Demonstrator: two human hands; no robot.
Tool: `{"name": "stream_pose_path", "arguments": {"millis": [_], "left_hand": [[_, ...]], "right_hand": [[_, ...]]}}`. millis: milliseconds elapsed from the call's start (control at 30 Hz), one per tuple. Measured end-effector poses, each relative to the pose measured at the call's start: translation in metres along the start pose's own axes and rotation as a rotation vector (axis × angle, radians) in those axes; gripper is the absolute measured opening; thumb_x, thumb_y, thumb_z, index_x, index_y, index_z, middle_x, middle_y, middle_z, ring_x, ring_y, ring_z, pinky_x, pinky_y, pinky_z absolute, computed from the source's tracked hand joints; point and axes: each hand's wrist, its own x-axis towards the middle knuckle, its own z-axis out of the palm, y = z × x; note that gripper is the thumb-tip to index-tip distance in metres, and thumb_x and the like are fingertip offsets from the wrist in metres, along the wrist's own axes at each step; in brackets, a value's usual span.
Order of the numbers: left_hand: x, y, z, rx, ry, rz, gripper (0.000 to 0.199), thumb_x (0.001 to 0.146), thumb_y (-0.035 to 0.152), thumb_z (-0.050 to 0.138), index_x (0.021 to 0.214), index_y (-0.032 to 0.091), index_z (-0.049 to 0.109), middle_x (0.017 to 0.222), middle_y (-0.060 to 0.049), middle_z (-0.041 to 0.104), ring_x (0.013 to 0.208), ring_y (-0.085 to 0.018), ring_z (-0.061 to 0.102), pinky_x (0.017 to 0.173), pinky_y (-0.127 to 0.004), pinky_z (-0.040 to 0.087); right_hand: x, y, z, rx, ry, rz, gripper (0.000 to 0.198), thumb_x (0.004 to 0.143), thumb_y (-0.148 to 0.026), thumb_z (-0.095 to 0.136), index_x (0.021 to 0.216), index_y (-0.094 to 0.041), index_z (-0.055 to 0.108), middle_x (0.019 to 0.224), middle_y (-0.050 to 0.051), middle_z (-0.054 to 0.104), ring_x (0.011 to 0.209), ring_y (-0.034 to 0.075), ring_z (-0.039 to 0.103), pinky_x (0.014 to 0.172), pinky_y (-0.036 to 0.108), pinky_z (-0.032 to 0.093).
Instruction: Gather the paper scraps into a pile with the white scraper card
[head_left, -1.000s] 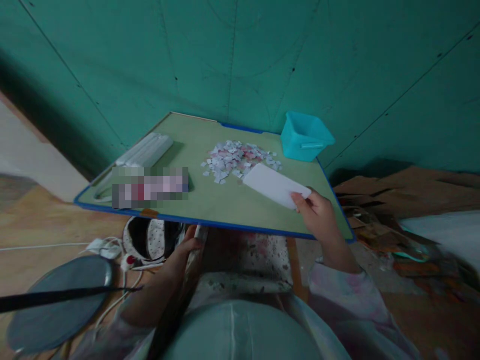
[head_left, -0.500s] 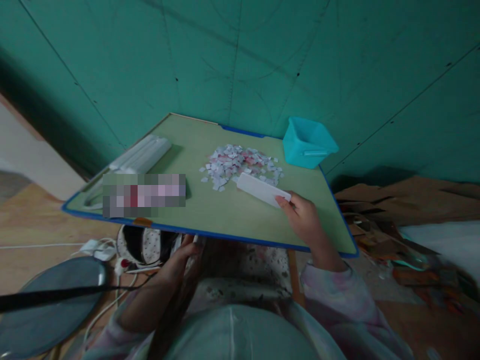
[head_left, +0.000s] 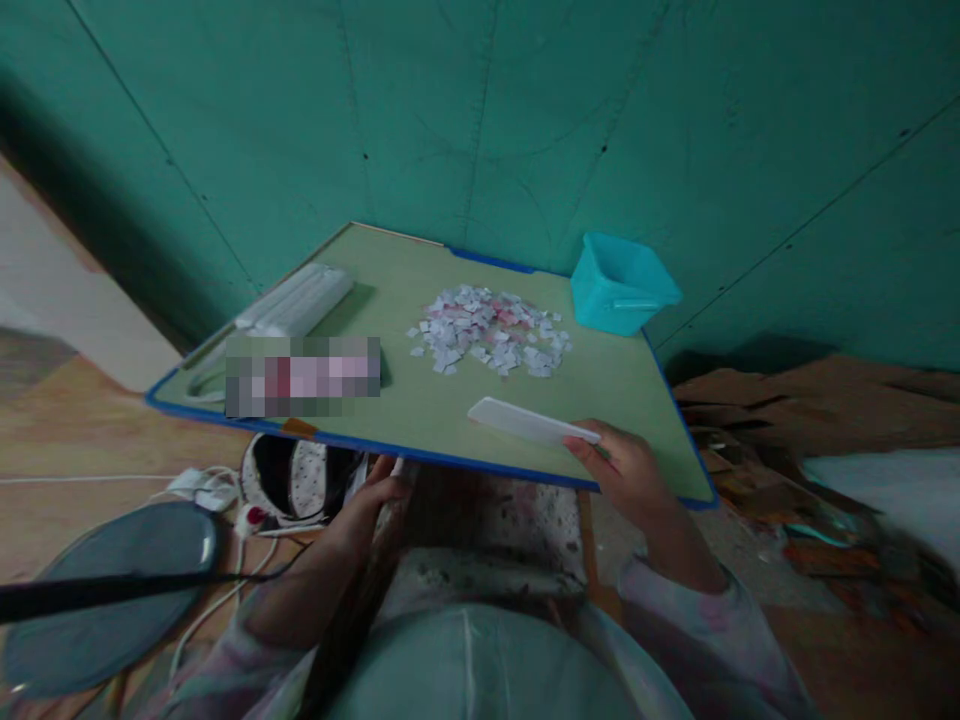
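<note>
A flat white plastic-looking strip [head_left: 525,422] is held at its right end by my right hand [head_left: 616,462], thumb on the near side. It tilts over the near right part of the table, apart from a heap of small white and pinkish paper pieces [head_left: 491,330]. My left hand [head_left: 381,490] is low, just below the table's near edge, with fingers closed around something pale that I cannot make out. The green tabletop [head_left: 420,410] has a blue rim.
A turquoise bucket [head_left: 626,290] stands at the back right corner. White wrapped packs [head_left: 296,300] and a blurred-out package [head_left: 307,378] lie at the left. Below are a round grey stool [head_left: 112,600], cables and a polka-dot bag [head_left: 307,480]. Cardboard [head_left: 817,410] lies right of the table.
My right hand has drawn the white strip back from the paper pieces toward the near edge and turned it more edge-on. The left hand keeps its place under the edge.
</note>
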Motion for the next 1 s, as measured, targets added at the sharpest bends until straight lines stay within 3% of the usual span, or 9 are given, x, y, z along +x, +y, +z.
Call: {"name": "stream_pose_path", "arguments": {"millis": [100,267,367,667,1000], "left_hand": [[-0.004,0.001,0.002,0.012,-0.008,-0.005,0.079,0.058,0.020,0.072,0.137,0.027,0.064,0.108,-0.001,0.086,0.116,-0.028,0.077,0.080,-0.027,0.062],[-0.012,0.002,0.001,0.029,-0.023,-0.006,0.073,0.057,0.022,0.071,0.129,0.028,0.065,0.105,0.000,0.085,0.111,-0.029,0.078,0.070,-0.026,0.061],[-0.015,0.001,-0.002,0.036,-0.002,-0.008,0.066,0.057,0.022,0.069,0.122,0.027,0.066,0.097,0.001,0.084,0.106,-0.028,0.079,0.065,-0.025,0.059],[-0.004,-0.007,-0.011,0.014,0.036,0.000,0.065,0.048,0.024,0.072,0.113,0.026,0.067,0.094,-0.001,0.082,0.096,-0.031,0.081,0.054,-0.023,0.056],[0.000,-0.003,0.001,-0.022,0.020,-0.044,0.082,0.059,0.021,0.072,0.140,0.032,0.059,0.095,0.002,0.084,0.102,-0.028,0.082,0.072,-0.029,0.063]], "right_hand": [[-0.004,0.001,-0.006,0.001,0.014,0.002,0.045,0.100,-0.058,0.053,0.087,-0.021,0.076,0.079,0.007,0.078,0.071,0.022,0.071,0.068,0.030,0.055],[0.011,0.017,-0.012,-0.085,0.211,0.133,0.046,0.094,-0.058,0.053,0.083,-0.019,0.075,0.072,0.010,0.074,0.065,0.025,0.066,0.060,0.033,0.048],[0.019,0.026,-0.011,-0.132,0.259,0.159,0.049,0.091,-0.062,0.051,0.080,-0.019,0.073,0.072,0.011,0.075,0.066,0.025,0.066,0.062,0.033,0.047],[0.022,0.028,-0.006,-0.138,0.204,0.102,0.044,0.093,-0.055,0.051,0.087,-0.019,0.075,0.082,0.012,0.078,0.077,0.026,0.072,0.070,0.032,0.052],[-0.004,0.019,-0.007,0.003,0.057,0.027,0.035,0.098,-0.051,0.057,0.089,-0.023,0.076,0.086,0.007,0.080,0.081,0.023,0.076,0.076,0.029,0.057]]}}
